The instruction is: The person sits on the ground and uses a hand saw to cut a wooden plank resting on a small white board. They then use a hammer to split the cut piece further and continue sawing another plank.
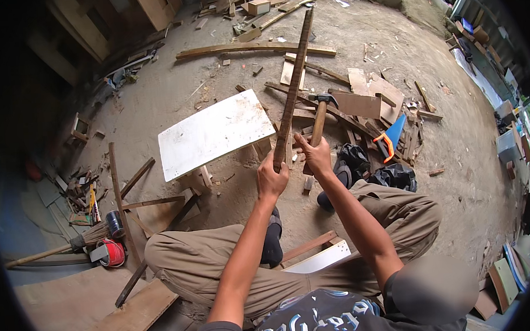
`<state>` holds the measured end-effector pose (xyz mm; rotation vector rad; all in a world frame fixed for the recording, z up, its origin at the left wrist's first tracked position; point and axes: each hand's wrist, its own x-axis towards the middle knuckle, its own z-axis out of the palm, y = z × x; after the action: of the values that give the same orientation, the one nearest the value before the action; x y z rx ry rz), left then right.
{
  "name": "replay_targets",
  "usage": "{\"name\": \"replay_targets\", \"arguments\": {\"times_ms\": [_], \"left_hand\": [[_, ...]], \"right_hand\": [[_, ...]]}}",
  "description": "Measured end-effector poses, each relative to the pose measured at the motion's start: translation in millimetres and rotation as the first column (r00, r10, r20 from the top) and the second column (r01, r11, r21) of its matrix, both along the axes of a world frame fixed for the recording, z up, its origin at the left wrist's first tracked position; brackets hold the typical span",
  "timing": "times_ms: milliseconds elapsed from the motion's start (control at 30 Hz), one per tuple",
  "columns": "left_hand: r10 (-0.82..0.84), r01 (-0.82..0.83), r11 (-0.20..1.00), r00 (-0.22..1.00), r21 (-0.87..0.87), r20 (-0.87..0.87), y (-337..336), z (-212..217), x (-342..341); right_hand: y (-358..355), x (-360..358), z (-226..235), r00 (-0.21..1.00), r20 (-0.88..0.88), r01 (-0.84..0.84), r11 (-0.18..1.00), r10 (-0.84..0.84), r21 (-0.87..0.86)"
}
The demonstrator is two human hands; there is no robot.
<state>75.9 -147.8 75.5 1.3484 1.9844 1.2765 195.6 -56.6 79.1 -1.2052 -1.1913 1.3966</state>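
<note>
My left hand [272, 178] is closed around the lower end of a long, narrow strip of dark wood [294, 80], which rises steeply away from me. In my right hand [317, 157] is a hammer [320, 123], gripped by its wooden handle with the metal head pointing up and away. The hammer is just right of the strip. Left of both hands stands a low, white-topped board [215, 131] on wooden legs, its surface stained brown in places. A white panel with wooden strips [321, 257] lies between my legs.
A handsaw [393, 136] with a blue blade and orange handle lies on scrap wood at the right. Black plastic bags [393, 177] sit by my right knee. A broom [89, 236] and a red container [112, 252] are at the left. A long beam [253, 48] lies farther off.
</note>
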Motion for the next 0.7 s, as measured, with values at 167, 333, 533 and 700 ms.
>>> {"name": "replay_targets", "arguments": {"times_ms": [167,333,533,700], "left_hand": [[0.035,-0.015,0.992,0.986,0.124,-0.160,-16,16,33],[-0.045,0.052,0.982,0.998,0.180,-0.043,-21,26,49],[-0.020,0.015,0.948,1.000,0.318,0.013,6,81,8],[0.004,0.362,0.853,0.716,0.376,-0.699,46,171,-28]], "right_hand": [[6,7,18,0.976,-0.208,-0.056,0.998,0.059,0.016],[10,33,33,0.943,-0.283,-0.169,0.985,0.174,0.042],[9,62,27,0.976,0.062,-0.217,0.952,0.209,0.215],[-6,86,24,0.908,0.406,-0.250,0.911,0.103,0.327]]}}
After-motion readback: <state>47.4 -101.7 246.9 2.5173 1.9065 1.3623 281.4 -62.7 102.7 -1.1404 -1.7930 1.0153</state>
